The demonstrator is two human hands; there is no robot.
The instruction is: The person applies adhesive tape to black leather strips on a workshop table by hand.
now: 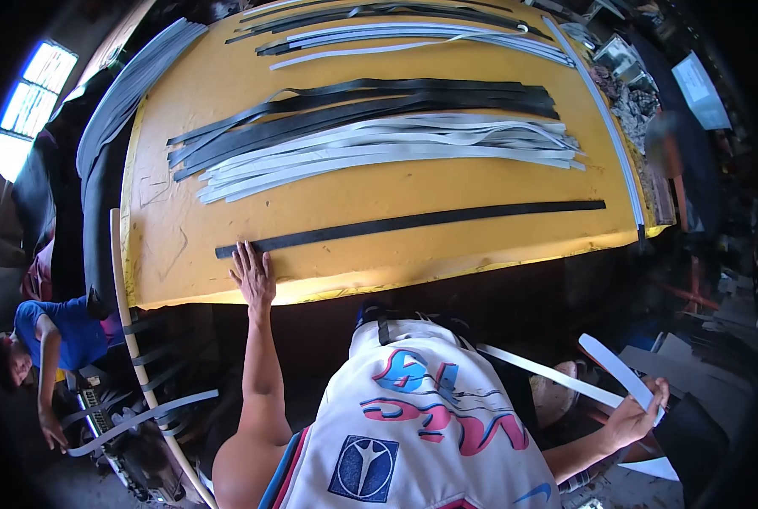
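Note:
My left hand (253,273) lies with spread fingers at the table's near edge, its fingertips on the left end of a single black strip (413,223). That strip runs across the yellow table (353,270). At the lower right, away from the table, my right hand (637,413) is closed round a white strip (557,374), part of which sticks up past the fingers. Beyond the single black strip lie a bundle of white strips (396,146) and, behind it, a bundle of black strips (379,106).
More strips (413,36) lie at the table's far side. Grey strips (128,93) hang over its left edge. A wooden pole (133,339) stands along the left. A person in blue (61,335) is at the lower left, near a curved strip (141,417). Another person stands at the right.

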